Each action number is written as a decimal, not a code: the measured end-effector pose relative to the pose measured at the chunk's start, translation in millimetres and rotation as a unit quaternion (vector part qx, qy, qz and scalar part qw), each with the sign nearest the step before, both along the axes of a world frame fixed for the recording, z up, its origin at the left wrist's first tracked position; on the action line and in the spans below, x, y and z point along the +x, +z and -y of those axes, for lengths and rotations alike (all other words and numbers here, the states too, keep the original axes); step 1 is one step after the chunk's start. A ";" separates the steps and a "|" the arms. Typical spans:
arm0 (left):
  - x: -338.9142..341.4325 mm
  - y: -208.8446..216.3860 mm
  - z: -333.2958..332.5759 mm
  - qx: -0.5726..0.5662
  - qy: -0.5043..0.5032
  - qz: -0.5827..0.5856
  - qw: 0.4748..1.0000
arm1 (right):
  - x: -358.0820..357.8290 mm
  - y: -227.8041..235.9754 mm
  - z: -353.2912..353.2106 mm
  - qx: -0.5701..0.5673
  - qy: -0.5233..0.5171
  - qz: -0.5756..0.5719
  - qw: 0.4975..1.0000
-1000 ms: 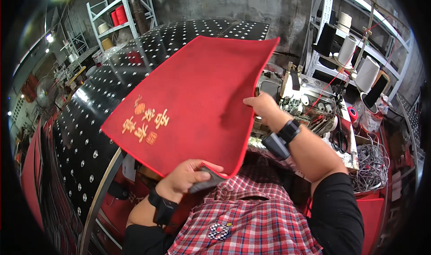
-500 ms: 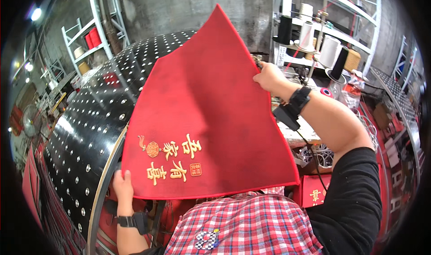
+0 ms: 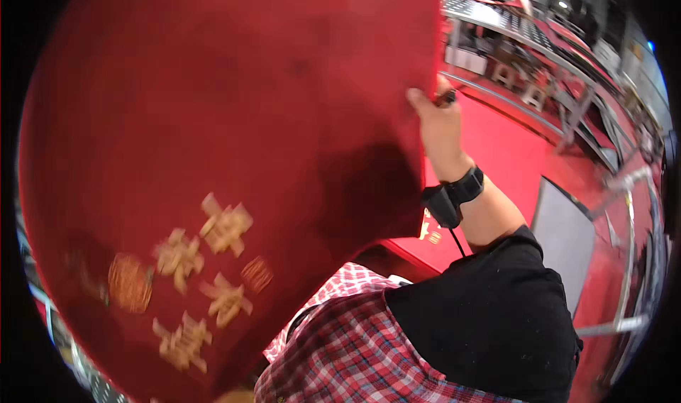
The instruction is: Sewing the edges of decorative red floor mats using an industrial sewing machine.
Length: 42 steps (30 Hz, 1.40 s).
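Red mat (image 3: pixel 298 112) was held up in front of the body, right edge pinched tight between thumb and fingers of the right hand (image 3: pixel 441 130); left hand was hidden, hold could not be told. Corner could be dropped if pinch slipped.

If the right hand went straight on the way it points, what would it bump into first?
Probably the red mat: the right hand grips its edge, and more of it appears ahead, though depth is unclear.
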<state>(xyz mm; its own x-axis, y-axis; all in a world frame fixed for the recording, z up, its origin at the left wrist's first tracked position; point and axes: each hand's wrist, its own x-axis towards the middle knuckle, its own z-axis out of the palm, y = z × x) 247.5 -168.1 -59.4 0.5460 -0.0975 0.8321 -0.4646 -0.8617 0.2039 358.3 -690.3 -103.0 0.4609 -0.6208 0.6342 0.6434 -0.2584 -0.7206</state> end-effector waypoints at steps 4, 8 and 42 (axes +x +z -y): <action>107.7 -49.4 103.4 -0.240 -0.246 -0.359 0.868 | -97.9 -79.5 134.8 0.084 -0.228 -0.067 0.968; 210.0 -93.9 254.5 -0.179 -0.561 -0.518 0.621 | -202.4 -176.4 214.5 0.098 -0.486 -0.253 0.830; 208.3 -228.4 195.4 0.089 -0.242 -0.617 0.744 | -226.9 -378.6 185.9 -0.264 -0.076 -0.740 0.614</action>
